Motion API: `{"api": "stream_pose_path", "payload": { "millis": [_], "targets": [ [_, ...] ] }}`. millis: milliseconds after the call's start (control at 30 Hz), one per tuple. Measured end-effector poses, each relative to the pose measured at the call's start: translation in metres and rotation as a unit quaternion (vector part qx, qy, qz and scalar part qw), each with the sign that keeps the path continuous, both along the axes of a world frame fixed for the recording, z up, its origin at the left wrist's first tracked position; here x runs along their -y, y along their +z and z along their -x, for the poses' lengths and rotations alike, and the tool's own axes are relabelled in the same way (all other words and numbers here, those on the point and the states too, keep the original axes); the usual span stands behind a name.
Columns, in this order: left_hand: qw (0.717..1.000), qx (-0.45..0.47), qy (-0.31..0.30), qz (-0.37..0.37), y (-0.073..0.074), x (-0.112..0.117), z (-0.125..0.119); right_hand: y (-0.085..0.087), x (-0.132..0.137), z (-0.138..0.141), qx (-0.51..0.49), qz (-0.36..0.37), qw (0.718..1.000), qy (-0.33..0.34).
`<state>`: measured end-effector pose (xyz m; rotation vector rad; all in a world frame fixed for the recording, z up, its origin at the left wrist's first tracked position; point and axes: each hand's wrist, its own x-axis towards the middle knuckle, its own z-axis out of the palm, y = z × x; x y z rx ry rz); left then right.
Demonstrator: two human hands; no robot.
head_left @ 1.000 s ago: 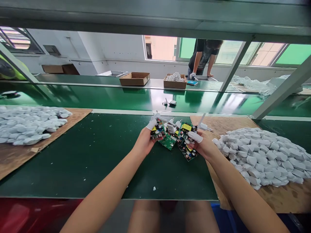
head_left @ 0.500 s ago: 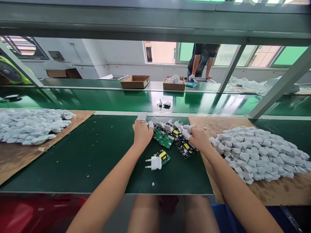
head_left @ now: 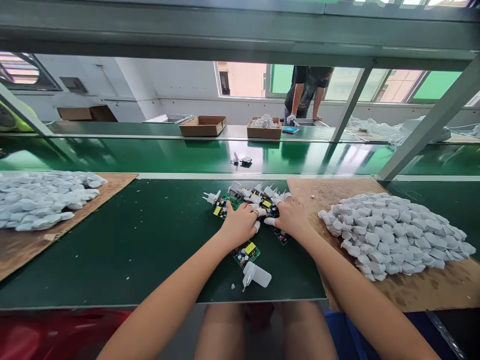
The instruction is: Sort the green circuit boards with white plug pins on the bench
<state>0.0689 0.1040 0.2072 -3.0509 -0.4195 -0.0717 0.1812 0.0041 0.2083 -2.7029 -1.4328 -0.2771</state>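
Circuit boards point(head_left: 229, 201) beneath the palm-down left hand point(head_left: 239, 226) and right hand point(head_left: 291, 217)

No legible text, print on the circuit boards point(head_left: 244, 254) too small to read

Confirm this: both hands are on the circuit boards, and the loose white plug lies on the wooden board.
Wrong on one point: the head view shows the loose white plug on the green mat, not the wooden board. The left hand and right hand are on the circuit boards, as stated.
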Motion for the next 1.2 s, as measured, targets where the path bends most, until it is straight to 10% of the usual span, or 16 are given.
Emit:
{"api": "stream_pose_path", "payload": {
  "millis": [600, 733, 833, 1033, 1200],
  "targets": [
    [0.929, 0.204, 0.244, 0.192, 0.003, -0.048, 0.001, 0.012, 0.025, -0.023, 0.137, -0.112, 0.980, 0.091],
    [0.747, 0.425, 0.168, 0.483, 0.002, -0.059, 0.000, 0.015, 0.031, -0.027, 0.109, -0.156, 0.976, 0.109],
    [0.590, 0.413, 0.085, 0.689, 0.008, -0.060, 0.005, 0.013, 0.032, -0.025, 0.082, -0.165, 0.970, 0.155],
    [0.457, 0.435, 0.132, 0.765, 0.017, -0.049, 0.007, 0.010, 0.021, -0.019, -0.097, -0.316, 0.936, 0.121],
    [0.383, 0.403, 0.197, 0.808, 0.014, -0.031, -0.004, 0.007, 0.012, -0.014, -0.428, -0.325, 0.829, 0.156]
  ]
}}
